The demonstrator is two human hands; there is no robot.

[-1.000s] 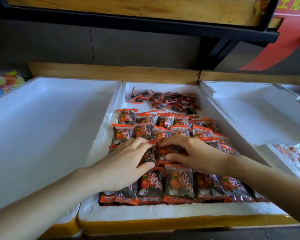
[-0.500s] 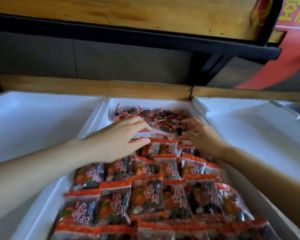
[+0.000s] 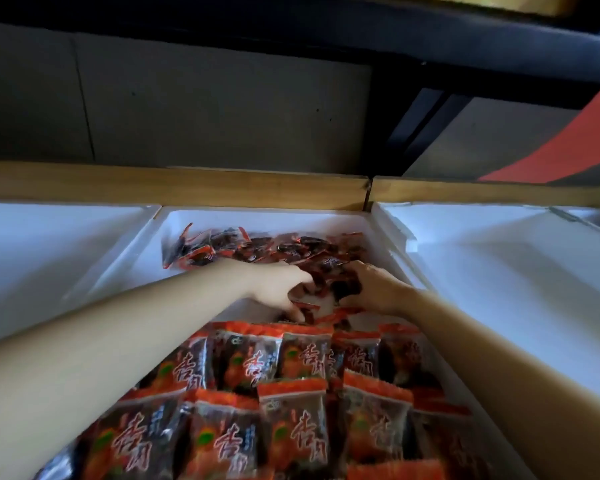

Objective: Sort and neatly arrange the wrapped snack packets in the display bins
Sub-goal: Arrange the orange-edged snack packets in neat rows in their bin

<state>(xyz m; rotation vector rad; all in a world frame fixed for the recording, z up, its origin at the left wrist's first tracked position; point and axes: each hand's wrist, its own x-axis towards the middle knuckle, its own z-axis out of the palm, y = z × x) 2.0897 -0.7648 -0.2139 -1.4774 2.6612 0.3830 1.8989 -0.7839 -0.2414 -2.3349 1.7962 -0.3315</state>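
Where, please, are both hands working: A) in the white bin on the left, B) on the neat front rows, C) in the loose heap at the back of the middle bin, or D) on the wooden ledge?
C: the left hand and right hand grip packets in the loose heap, beyond the neat rows.

Print check: on the rowed packets (image 3: 293,431) at the near end of the middle bin (image 3: 257,216), you can read two large red characters outlined in white running down each face, apparently 杏肉. The small white mark at each packet's top left corner is too blurred to read. On the loose packets (image 3: 257,249) at the bin's far end, the lettering is too small for you to make out.
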